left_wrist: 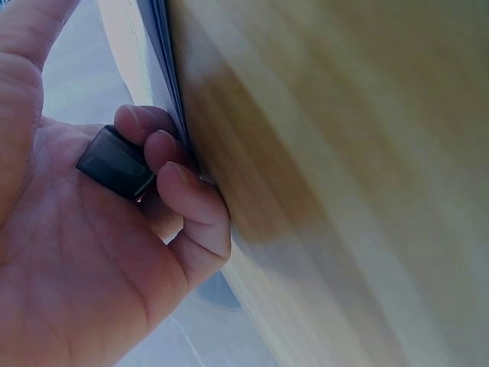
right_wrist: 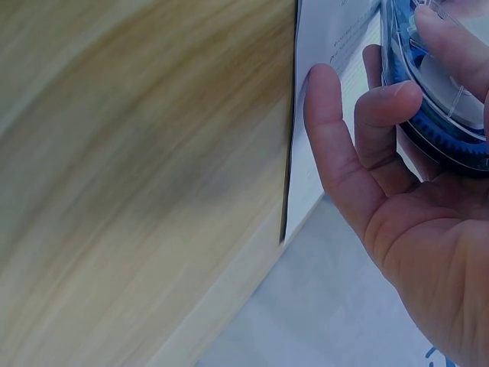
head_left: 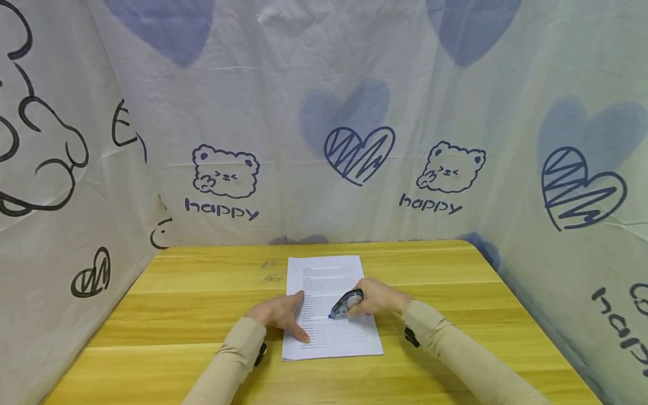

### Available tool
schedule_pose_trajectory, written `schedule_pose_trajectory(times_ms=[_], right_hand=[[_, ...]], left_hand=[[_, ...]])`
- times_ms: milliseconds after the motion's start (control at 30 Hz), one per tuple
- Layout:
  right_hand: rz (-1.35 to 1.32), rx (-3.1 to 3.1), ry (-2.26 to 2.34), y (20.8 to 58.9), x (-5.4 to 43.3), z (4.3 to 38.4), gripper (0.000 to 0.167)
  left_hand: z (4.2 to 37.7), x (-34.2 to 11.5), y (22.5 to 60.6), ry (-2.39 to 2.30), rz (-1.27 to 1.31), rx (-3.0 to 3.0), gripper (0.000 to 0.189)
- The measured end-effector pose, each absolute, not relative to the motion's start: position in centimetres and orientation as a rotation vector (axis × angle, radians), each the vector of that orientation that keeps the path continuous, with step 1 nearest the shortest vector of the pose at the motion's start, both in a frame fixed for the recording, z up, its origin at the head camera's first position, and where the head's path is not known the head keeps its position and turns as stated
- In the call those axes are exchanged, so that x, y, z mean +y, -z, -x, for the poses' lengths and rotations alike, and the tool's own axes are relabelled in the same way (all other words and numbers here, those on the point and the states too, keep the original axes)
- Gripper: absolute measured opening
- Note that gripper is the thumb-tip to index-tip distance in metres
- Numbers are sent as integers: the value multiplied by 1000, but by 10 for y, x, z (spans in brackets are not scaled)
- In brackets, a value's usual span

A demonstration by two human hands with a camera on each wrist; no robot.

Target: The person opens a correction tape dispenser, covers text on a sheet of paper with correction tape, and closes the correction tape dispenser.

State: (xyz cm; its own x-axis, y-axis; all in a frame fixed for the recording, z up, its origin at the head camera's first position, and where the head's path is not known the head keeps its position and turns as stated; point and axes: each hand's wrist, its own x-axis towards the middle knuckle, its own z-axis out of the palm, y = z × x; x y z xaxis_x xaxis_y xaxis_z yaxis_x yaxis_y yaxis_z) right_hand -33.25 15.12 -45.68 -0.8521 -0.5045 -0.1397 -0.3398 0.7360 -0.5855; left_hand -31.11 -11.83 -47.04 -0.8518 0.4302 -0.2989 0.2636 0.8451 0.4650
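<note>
A stack of printed paper lies on the wooden table in front of me. My right hand grips a correction tape, whose blue tip meets the page near the middle of the text. In the right wrist view, fingers wrap the tape's clear case with a blue gear inside, and the little finger rests on the sheet. My left hand spreads thumb and index finger over the page's left side. Its other fingers curl round a small dark cap against the palm, beside the paper's edge.
The yellow wood-grain table extends on both sides of the paper. Faint dark marks show on it left of the sheets. A white curtain with hearts and bears hangs behind and at the sides.
</note>
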Motion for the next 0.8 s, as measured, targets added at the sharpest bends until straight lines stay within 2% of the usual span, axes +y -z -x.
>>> schedule_pose_trajectory(times_ms=[800], right_hand=[[670, 2672, 774, 451, 158, 329, 21]], left_hand=[[313, -118, 472, -580, -476, 2629, 123]])
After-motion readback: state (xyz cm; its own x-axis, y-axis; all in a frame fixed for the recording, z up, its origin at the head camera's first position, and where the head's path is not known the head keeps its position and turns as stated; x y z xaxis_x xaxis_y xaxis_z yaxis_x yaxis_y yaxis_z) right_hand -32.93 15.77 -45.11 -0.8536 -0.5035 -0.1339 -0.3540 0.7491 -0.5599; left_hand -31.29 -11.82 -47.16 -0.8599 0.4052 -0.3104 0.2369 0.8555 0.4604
